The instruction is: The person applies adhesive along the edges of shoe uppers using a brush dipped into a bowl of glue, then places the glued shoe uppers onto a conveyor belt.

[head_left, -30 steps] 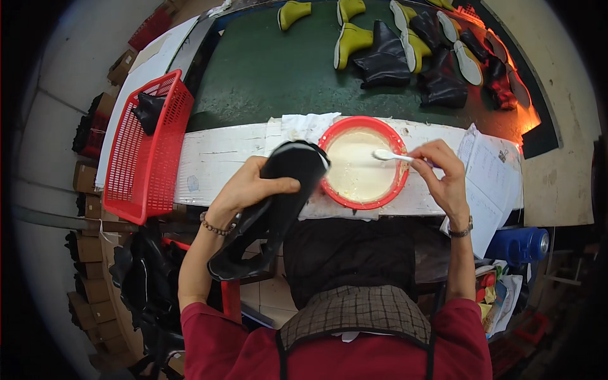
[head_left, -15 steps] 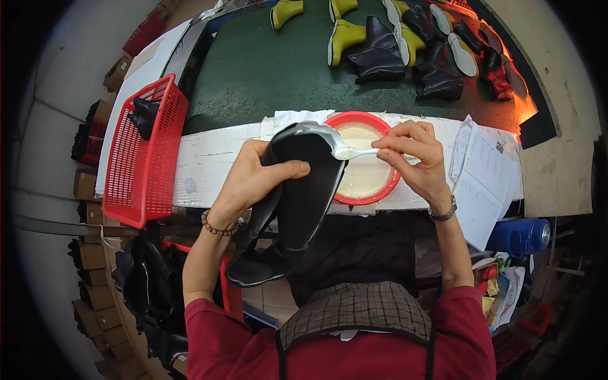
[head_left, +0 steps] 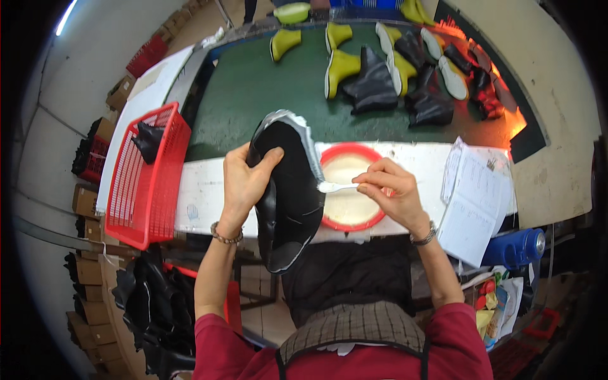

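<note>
My left hand [head_left: 246, 183] grips a black boot [head_left: 288, 190] at its left edge, thumb pressed on the dark sole, which faces up. A wet white coating runs along the rim of the sole, around the top end and down the right edge. Between the fingers of my right hand [head_left: 396, 193] is a white toothbrush-like brush [head_left: 342, 187]. Its white-smeared head touches the right edge of the boot. Under the brush stands a red bowl [head_left: 352, 226] holding a creamy white liquid [head_left: 348, 206].
A red plastic basket [head_left: 147, 209] with a black boot inside stands at left. Yellow-green boots [head_left: 342, 71] and black boots [head_left: 372, 82] lie on the green surface [head_left: 253, 95] beyond. Papers [head_left: 472, 209] and a blue bottle [head_left: 513, 247] are at right. Black boots [head_left: 155, 304] are heaped lower left.
The brush has moved down the boot's right edge, and the white coating reaches further along it. My left hand has turned the boot more upright. The head view has tilted up.
</note>
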